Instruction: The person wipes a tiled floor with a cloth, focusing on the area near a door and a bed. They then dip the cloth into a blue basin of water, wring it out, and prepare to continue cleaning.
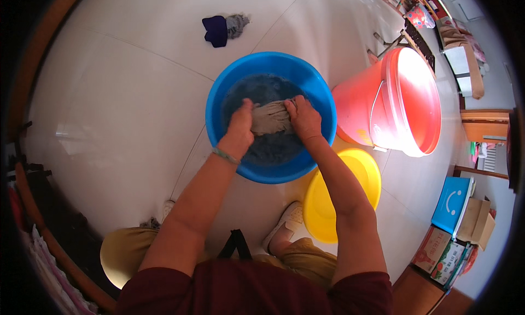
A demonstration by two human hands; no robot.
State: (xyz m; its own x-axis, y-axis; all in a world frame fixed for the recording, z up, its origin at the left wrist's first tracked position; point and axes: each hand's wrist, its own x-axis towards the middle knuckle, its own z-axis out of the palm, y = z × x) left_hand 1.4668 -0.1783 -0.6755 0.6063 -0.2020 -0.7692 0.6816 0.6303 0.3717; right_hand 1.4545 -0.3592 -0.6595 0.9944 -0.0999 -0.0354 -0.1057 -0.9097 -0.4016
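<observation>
A blue plastic basin (325, 96) stands on the floor in front of me, holding cloudy grey water (268, 88). Over the water a wet beige-grey cloth (272, 118) is stretched between my hands, gathered into folds. My left hand (240, 126) is closed on its left end, thumb up. Gripping the right end is my right hand (304, 118), with its fingers bent over the fabric. Darker fabric (268, 155) seems to lie in the water below, though its shape is hard to make out.
Right of the basin stands a pink bucket (358, 99) with a wire handle. A yellow basin (322, 216) sits close to my right forearm. Beyond the blue basin, a dark blue cloth (216, 31) and a grey cloth (237, 25) lie on the tiles. Boxes (432, 249) are stacked far right.
</observation>
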